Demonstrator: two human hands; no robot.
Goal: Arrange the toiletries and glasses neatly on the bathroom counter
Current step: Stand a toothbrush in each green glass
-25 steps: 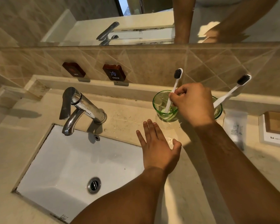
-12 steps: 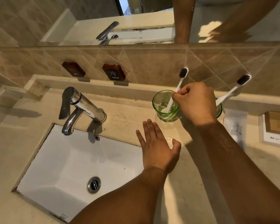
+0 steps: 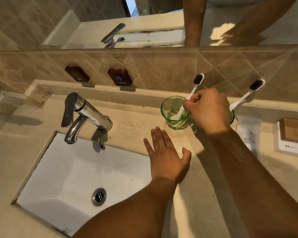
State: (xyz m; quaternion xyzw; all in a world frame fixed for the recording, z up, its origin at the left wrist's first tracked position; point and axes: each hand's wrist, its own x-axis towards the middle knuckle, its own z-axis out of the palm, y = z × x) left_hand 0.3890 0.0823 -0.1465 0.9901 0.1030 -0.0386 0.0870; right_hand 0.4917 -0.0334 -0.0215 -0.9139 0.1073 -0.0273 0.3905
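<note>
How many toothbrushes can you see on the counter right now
2. One toothbrush stands in the left green glass, pinched by the right hand; the other toothbrush leans in the glass behind that hand.

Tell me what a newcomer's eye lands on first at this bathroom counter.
First, the right hand pinching a white toothbrush that stands tilted in a green glass by the back ledge. Next, the left hand, open and flat by the white sink, and the chrome faucet behind it.

Glossy green glass (image 3: pixel 174 112), chrome faucet (image 3: pixel 86 114)
</note>
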